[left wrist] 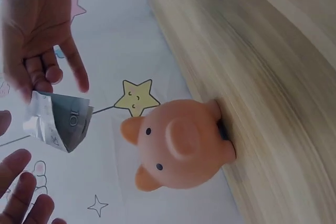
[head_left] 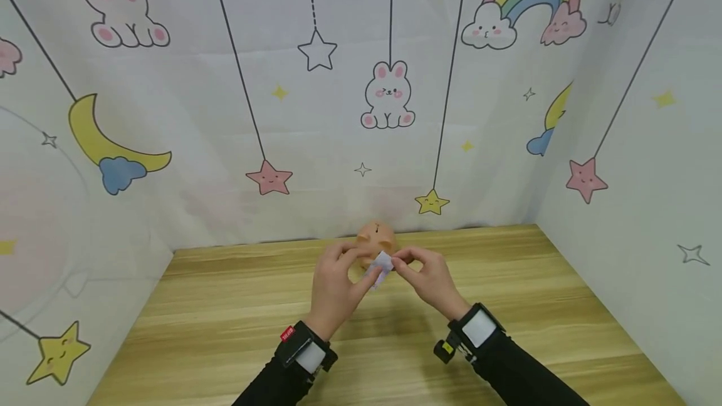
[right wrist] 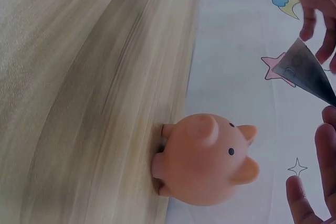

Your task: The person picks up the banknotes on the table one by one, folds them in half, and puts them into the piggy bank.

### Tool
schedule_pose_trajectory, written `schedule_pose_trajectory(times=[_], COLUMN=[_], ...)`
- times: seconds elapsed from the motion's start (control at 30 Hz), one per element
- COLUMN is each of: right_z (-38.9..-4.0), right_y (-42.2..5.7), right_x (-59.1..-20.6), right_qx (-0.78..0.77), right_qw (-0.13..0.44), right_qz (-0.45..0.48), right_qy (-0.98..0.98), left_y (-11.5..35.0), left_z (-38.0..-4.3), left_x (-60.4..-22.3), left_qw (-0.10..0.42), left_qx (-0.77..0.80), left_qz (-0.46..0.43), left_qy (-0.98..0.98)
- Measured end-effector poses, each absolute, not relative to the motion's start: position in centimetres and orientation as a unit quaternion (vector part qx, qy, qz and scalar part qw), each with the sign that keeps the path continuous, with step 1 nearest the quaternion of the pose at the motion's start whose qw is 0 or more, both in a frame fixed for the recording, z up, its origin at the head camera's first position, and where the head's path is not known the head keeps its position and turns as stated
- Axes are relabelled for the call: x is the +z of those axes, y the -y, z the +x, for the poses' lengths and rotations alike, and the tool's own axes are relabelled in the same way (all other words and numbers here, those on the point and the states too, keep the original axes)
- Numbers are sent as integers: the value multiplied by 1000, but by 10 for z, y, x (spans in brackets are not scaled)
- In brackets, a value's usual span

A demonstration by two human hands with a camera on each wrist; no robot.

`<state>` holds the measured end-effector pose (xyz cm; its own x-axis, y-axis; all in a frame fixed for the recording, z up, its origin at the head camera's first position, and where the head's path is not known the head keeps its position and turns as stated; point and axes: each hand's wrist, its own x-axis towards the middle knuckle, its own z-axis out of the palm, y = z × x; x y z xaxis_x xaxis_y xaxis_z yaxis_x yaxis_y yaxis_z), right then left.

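A folded banknote (head_left: 382, 264), marked 10 in the left wrist view, is held up in front of a peach-coloured piggy bank (head_left: 375, 240). My right hand (head_left: 431, 277) pinches the note's right side between thumb and forefinger. On the other side is my left hand (head_left: 338, 284), thumb and forefinger spread apart around the note, the thumb overlapping its lower part. Both wrist views show the note (left wrist: 60, 121) creased and angled. The pig (right wrist: 207, 158) stands on its feet, snout towards me, with a dark slot on top in the head view.
A wood-grain table (head_left: 225, 318) carries the piggy bank near its back edge. Behind it hangs a white wall cloth (head_left: 333, 143) printed with rabbits, stars and a rainbow; a similar panel (head_left: 637, 111) closes the right side.
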<state>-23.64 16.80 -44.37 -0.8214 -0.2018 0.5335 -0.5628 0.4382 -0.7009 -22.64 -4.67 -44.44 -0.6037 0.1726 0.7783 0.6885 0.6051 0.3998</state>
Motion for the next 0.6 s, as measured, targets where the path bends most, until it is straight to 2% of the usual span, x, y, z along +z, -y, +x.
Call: schedule_pose_trajectory(times=[0.27,0.4,0.6], right_z=[-234,-233,-233], right_y=[-167,-167,-167], right_x=[-440,-440,-441], right_qx=[428,419,417], right_qw=[200,201,201], right_qz=[288,297,295], right_qy=[833,834,836], left_y=[48,47,44], left_z=[-231,-233,-234], left_x=[-441,-442,-444], left_qw=[217,186,178], left_qx=[-491,-512,-518], left_qz=[-236,-239,-242], left_qy=[810,804,801])
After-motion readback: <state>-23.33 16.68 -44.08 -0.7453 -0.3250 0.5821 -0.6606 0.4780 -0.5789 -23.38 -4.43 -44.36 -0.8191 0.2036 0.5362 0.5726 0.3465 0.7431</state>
